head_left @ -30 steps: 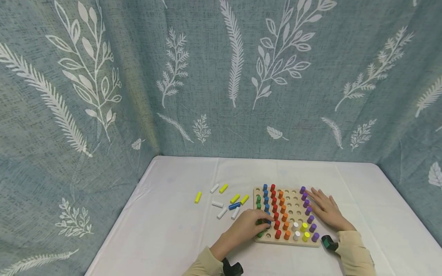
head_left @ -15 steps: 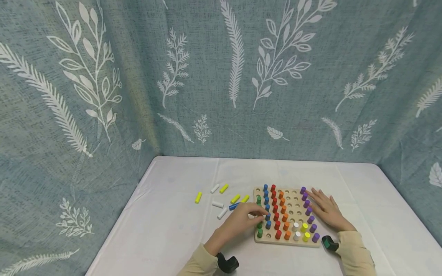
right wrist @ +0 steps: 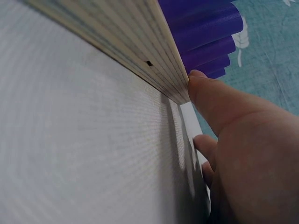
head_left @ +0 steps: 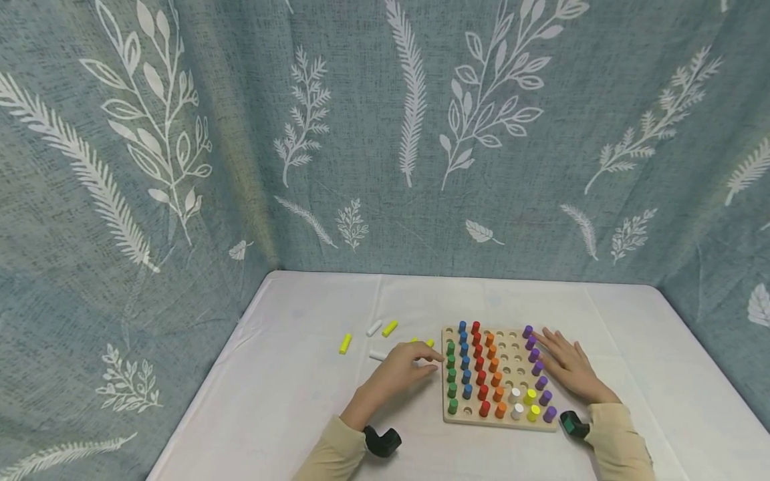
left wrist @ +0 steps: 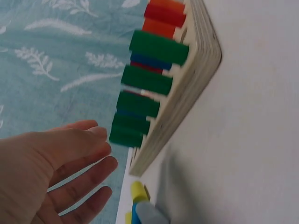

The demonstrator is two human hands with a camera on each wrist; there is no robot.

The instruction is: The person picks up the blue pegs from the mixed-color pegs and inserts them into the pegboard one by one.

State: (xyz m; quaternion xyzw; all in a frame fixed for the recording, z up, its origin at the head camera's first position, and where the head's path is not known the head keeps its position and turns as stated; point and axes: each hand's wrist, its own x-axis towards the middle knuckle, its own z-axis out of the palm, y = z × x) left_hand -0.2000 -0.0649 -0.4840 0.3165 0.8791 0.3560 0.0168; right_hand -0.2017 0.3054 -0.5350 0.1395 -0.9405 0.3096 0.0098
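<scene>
A wooden peg board [head_left: 469, 420] lies on the table, holding columns of green pegs [head_left: 452, 376], blue pegs [head_left: 464, 339], red, orange and purple pegs [head_left: 541, 383], plus a few white and yellow ones. Just off the board's left edge hovers my left hand [head_left: 394, 367]. Its fingers are loosely bent with nothing between them, and the green pegs [left wrist: 145, 79] stand beyond them in the left wrist view. My right hand [head_left: 571, 367] rests spread along the board's right side. Its thumb [right wrist: 212, 100] touches the board edge near the purple pegs [right wrist: 205, 30].
Loose pegs lie left of the board: a yellow peg [head_left: 345, 343], a white peg [head_left: 374, 328], another yellow peg [head_left: 390, 328] and more partly covered by my left hand. A blue peg [left wrist: 135, 215] shows low in the left wrist view. Patterned curtains [head_left: 373, 133] surround the table.
My left hand has let go of a blue peg, now standing in the board, and drawn back leftward off the board towards the loose pegs. My right hand has stayed put.
</scene>
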